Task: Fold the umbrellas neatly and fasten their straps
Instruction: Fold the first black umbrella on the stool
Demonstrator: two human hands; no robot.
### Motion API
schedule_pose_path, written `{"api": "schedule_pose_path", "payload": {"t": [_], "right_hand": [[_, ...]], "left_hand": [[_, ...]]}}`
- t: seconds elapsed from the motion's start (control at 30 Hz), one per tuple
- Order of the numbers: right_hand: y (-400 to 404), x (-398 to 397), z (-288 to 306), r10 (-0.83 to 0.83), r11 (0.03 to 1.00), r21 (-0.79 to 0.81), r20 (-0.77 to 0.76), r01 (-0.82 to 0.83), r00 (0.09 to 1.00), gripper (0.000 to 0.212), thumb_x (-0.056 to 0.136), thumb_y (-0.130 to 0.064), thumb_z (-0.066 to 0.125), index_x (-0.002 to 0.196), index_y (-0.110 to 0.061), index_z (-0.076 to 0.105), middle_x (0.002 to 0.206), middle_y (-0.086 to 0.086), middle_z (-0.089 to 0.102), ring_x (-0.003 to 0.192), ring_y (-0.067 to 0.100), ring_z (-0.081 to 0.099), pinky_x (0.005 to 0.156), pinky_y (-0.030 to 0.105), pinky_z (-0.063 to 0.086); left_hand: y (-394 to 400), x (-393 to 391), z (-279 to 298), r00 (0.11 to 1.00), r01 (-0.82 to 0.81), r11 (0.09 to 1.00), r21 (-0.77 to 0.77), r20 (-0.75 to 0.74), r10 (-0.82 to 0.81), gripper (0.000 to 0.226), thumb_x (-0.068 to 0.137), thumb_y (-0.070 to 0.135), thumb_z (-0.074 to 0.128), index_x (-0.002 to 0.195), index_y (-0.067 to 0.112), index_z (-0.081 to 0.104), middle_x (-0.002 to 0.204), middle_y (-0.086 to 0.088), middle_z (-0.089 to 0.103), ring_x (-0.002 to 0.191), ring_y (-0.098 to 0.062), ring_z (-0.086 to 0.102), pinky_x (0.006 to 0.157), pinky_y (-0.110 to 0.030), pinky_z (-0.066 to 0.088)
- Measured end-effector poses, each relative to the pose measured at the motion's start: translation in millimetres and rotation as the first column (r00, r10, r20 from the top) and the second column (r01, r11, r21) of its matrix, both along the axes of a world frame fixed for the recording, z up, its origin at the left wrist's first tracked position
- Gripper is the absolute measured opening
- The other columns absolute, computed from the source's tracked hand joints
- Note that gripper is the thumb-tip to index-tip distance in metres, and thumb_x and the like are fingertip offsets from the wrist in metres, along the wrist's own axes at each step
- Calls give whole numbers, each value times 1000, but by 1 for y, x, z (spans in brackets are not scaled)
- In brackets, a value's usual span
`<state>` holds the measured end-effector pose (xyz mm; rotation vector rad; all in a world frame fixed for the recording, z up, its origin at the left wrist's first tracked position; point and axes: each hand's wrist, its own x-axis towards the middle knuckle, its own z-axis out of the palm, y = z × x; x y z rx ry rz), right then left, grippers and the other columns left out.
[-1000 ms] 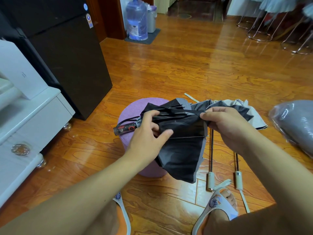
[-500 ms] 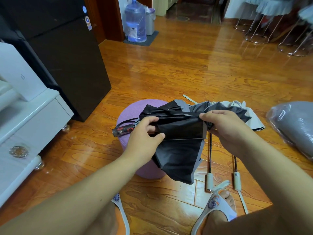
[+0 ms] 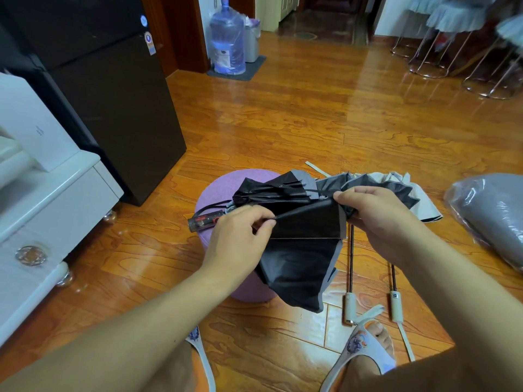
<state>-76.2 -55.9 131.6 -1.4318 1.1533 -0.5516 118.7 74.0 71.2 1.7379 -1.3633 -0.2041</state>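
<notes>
A black folding umbrella with a grey rim hangs between my hands over a purple stool. Its clear red-marked handle points left. My left hand pinches a fold of the black canopy near the handle end. My right hand grips the canopy's outer edge at the other end, stretching one panel flat while loose panels droop below. Two more umbrellas lie on the floor behind: their cream handles on thin shafts point toward me, and their grey and cream canopies spread to the right.
A dark fridge and a white cabinet stand at the left. A plastic-wrapped grey bundle lies at the right. A water jug and chair legs are at the far end. My slippered feet are below.
My left hand has slid along the canopy and now pinches a fold edge, pulling the panel tauter between both hands. The right hand has stayed in place on the canopy.
</notes>
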Motion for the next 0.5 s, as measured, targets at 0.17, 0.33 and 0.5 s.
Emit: {"api": "schedule_pose_path", "payload": {"t": [0.17,0.33,0.5], "right_hand": [[10,-8,-1,-5,996,-88,-118,-5,993,30,91,-34,70,71,-11,68,73,1,68,87,25,65,94,48,49],[18,-14,-10,11,999,-49,-133,-18,991,35,92,-32,69,62,-16,63,68,1,60,78,23,57,84,41,44],[21,-17,-20,4,999,-34,-289,-15,957,35,91,-35,68,68,-9,64,70,10,59,70,25,53,72,39,44]], "left_hand": [[-4,40,-4,994,-33,996,80,104,24,18,89,32,55,99,23,67,94,8,55,90,-11,56,82,-31,45],[-3,111,-41,856,-131,805,578,476,-202,71,83,37,73,145,20,43,135,-5,48,126,-31,48,101,-44,44],[-13,126,-64,860,-154,786,598,473,-192,54,89,39,73,132,18,49,123,-9,57,119,-34,56,93,-46,49]]}}
